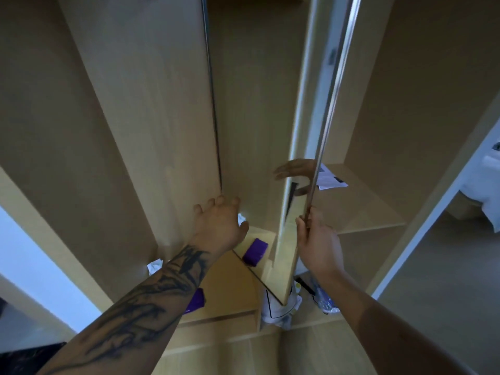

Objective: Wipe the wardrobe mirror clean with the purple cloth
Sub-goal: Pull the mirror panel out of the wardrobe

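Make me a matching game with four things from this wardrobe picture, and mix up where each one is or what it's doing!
Things:
1. left hand
2. right hand
3. purple cloth
4. white paper

Places or states:
A. lying on the shelf right of the door
B. holding the edge of the mirror door
C. lying folded on the low shelf
D. reaching forward, fingers spread, holding nothing

Pairs: 1-D, 2-B, 3-C, 4-A

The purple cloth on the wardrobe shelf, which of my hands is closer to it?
Left. Your left hand hovers open just above and left of the purple cloth, not touching it. Your right hand is farther right, gripping the mirror door's edge.
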Action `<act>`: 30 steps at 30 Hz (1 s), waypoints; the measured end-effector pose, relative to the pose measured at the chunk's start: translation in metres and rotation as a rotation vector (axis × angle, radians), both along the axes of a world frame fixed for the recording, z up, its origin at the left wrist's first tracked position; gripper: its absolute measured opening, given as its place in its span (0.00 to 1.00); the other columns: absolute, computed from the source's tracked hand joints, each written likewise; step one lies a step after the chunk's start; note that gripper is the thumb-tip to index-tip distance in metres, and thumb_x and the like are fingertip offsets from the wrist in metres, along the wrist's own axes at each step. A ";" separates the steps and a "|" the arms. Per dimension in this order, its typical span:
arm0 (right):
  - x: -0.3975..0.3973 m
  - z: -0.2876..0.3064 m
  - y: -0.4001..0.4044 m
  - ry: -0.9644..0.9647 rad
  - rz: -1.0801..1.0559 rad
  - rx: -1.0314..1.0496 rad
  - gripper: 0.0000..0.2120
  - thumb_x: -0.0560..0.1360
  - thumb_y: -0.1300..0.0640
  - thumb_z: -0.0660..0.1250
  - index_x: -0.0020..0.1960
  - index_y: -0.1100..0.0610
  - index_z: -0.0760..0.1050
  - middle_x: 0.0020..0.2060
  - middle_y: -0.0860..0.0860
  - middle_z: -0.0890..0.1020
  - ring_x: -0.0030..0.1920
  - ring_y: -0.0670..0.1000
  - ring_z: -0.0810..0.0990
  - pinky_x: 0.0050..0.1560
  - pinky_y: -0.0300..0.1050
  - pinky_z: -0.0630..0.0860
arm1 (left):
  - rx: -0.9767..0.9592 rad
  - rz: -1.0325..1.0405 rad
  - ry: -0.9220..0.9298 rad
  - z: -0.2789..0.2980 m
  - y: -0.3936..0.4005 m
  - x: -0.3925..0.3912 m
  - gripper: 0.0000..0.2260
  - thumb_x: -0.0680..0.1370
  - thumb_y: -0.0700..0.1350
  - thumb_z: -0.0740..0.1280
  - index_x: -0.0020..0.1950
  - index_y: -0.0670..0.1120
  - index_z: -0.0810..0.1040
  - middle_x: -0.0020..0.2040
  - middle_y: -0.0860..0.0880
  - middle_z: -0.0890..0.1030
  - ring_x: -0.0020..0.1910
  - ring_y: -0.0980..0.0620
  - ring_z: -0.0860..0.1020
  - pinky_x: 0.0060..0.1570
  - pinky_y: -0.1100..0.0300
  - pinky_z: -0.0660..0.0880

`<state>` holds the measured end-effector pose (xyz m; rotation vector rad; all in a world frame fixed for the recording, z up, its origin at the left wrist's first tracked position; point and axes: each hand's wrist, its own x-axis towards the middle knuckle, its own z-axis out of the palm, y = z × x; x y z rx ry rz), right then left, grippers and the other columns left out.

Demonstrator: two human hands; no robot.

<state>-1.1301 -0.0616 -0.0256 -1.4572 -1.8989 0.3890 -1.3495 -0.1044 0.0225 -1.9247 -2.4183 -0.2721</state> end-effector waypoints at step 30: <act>0.060 0.024 0.149 0.188 0.190 -0.190 0.08 0.82 0.52 0.68 0.59 0.44 0.82 0.50 0.41 0.86 0.52 0.42 0.82 0.53 0.40 0.74 | 0.746 0.109 -0.566 -0.007 0.037 -0.070 0.28 0.86 0.45 0.61 0.83 0.61 0.56 0.65 0.47 0.82 0.55 0.46 0.82 0.51 0.57 0.75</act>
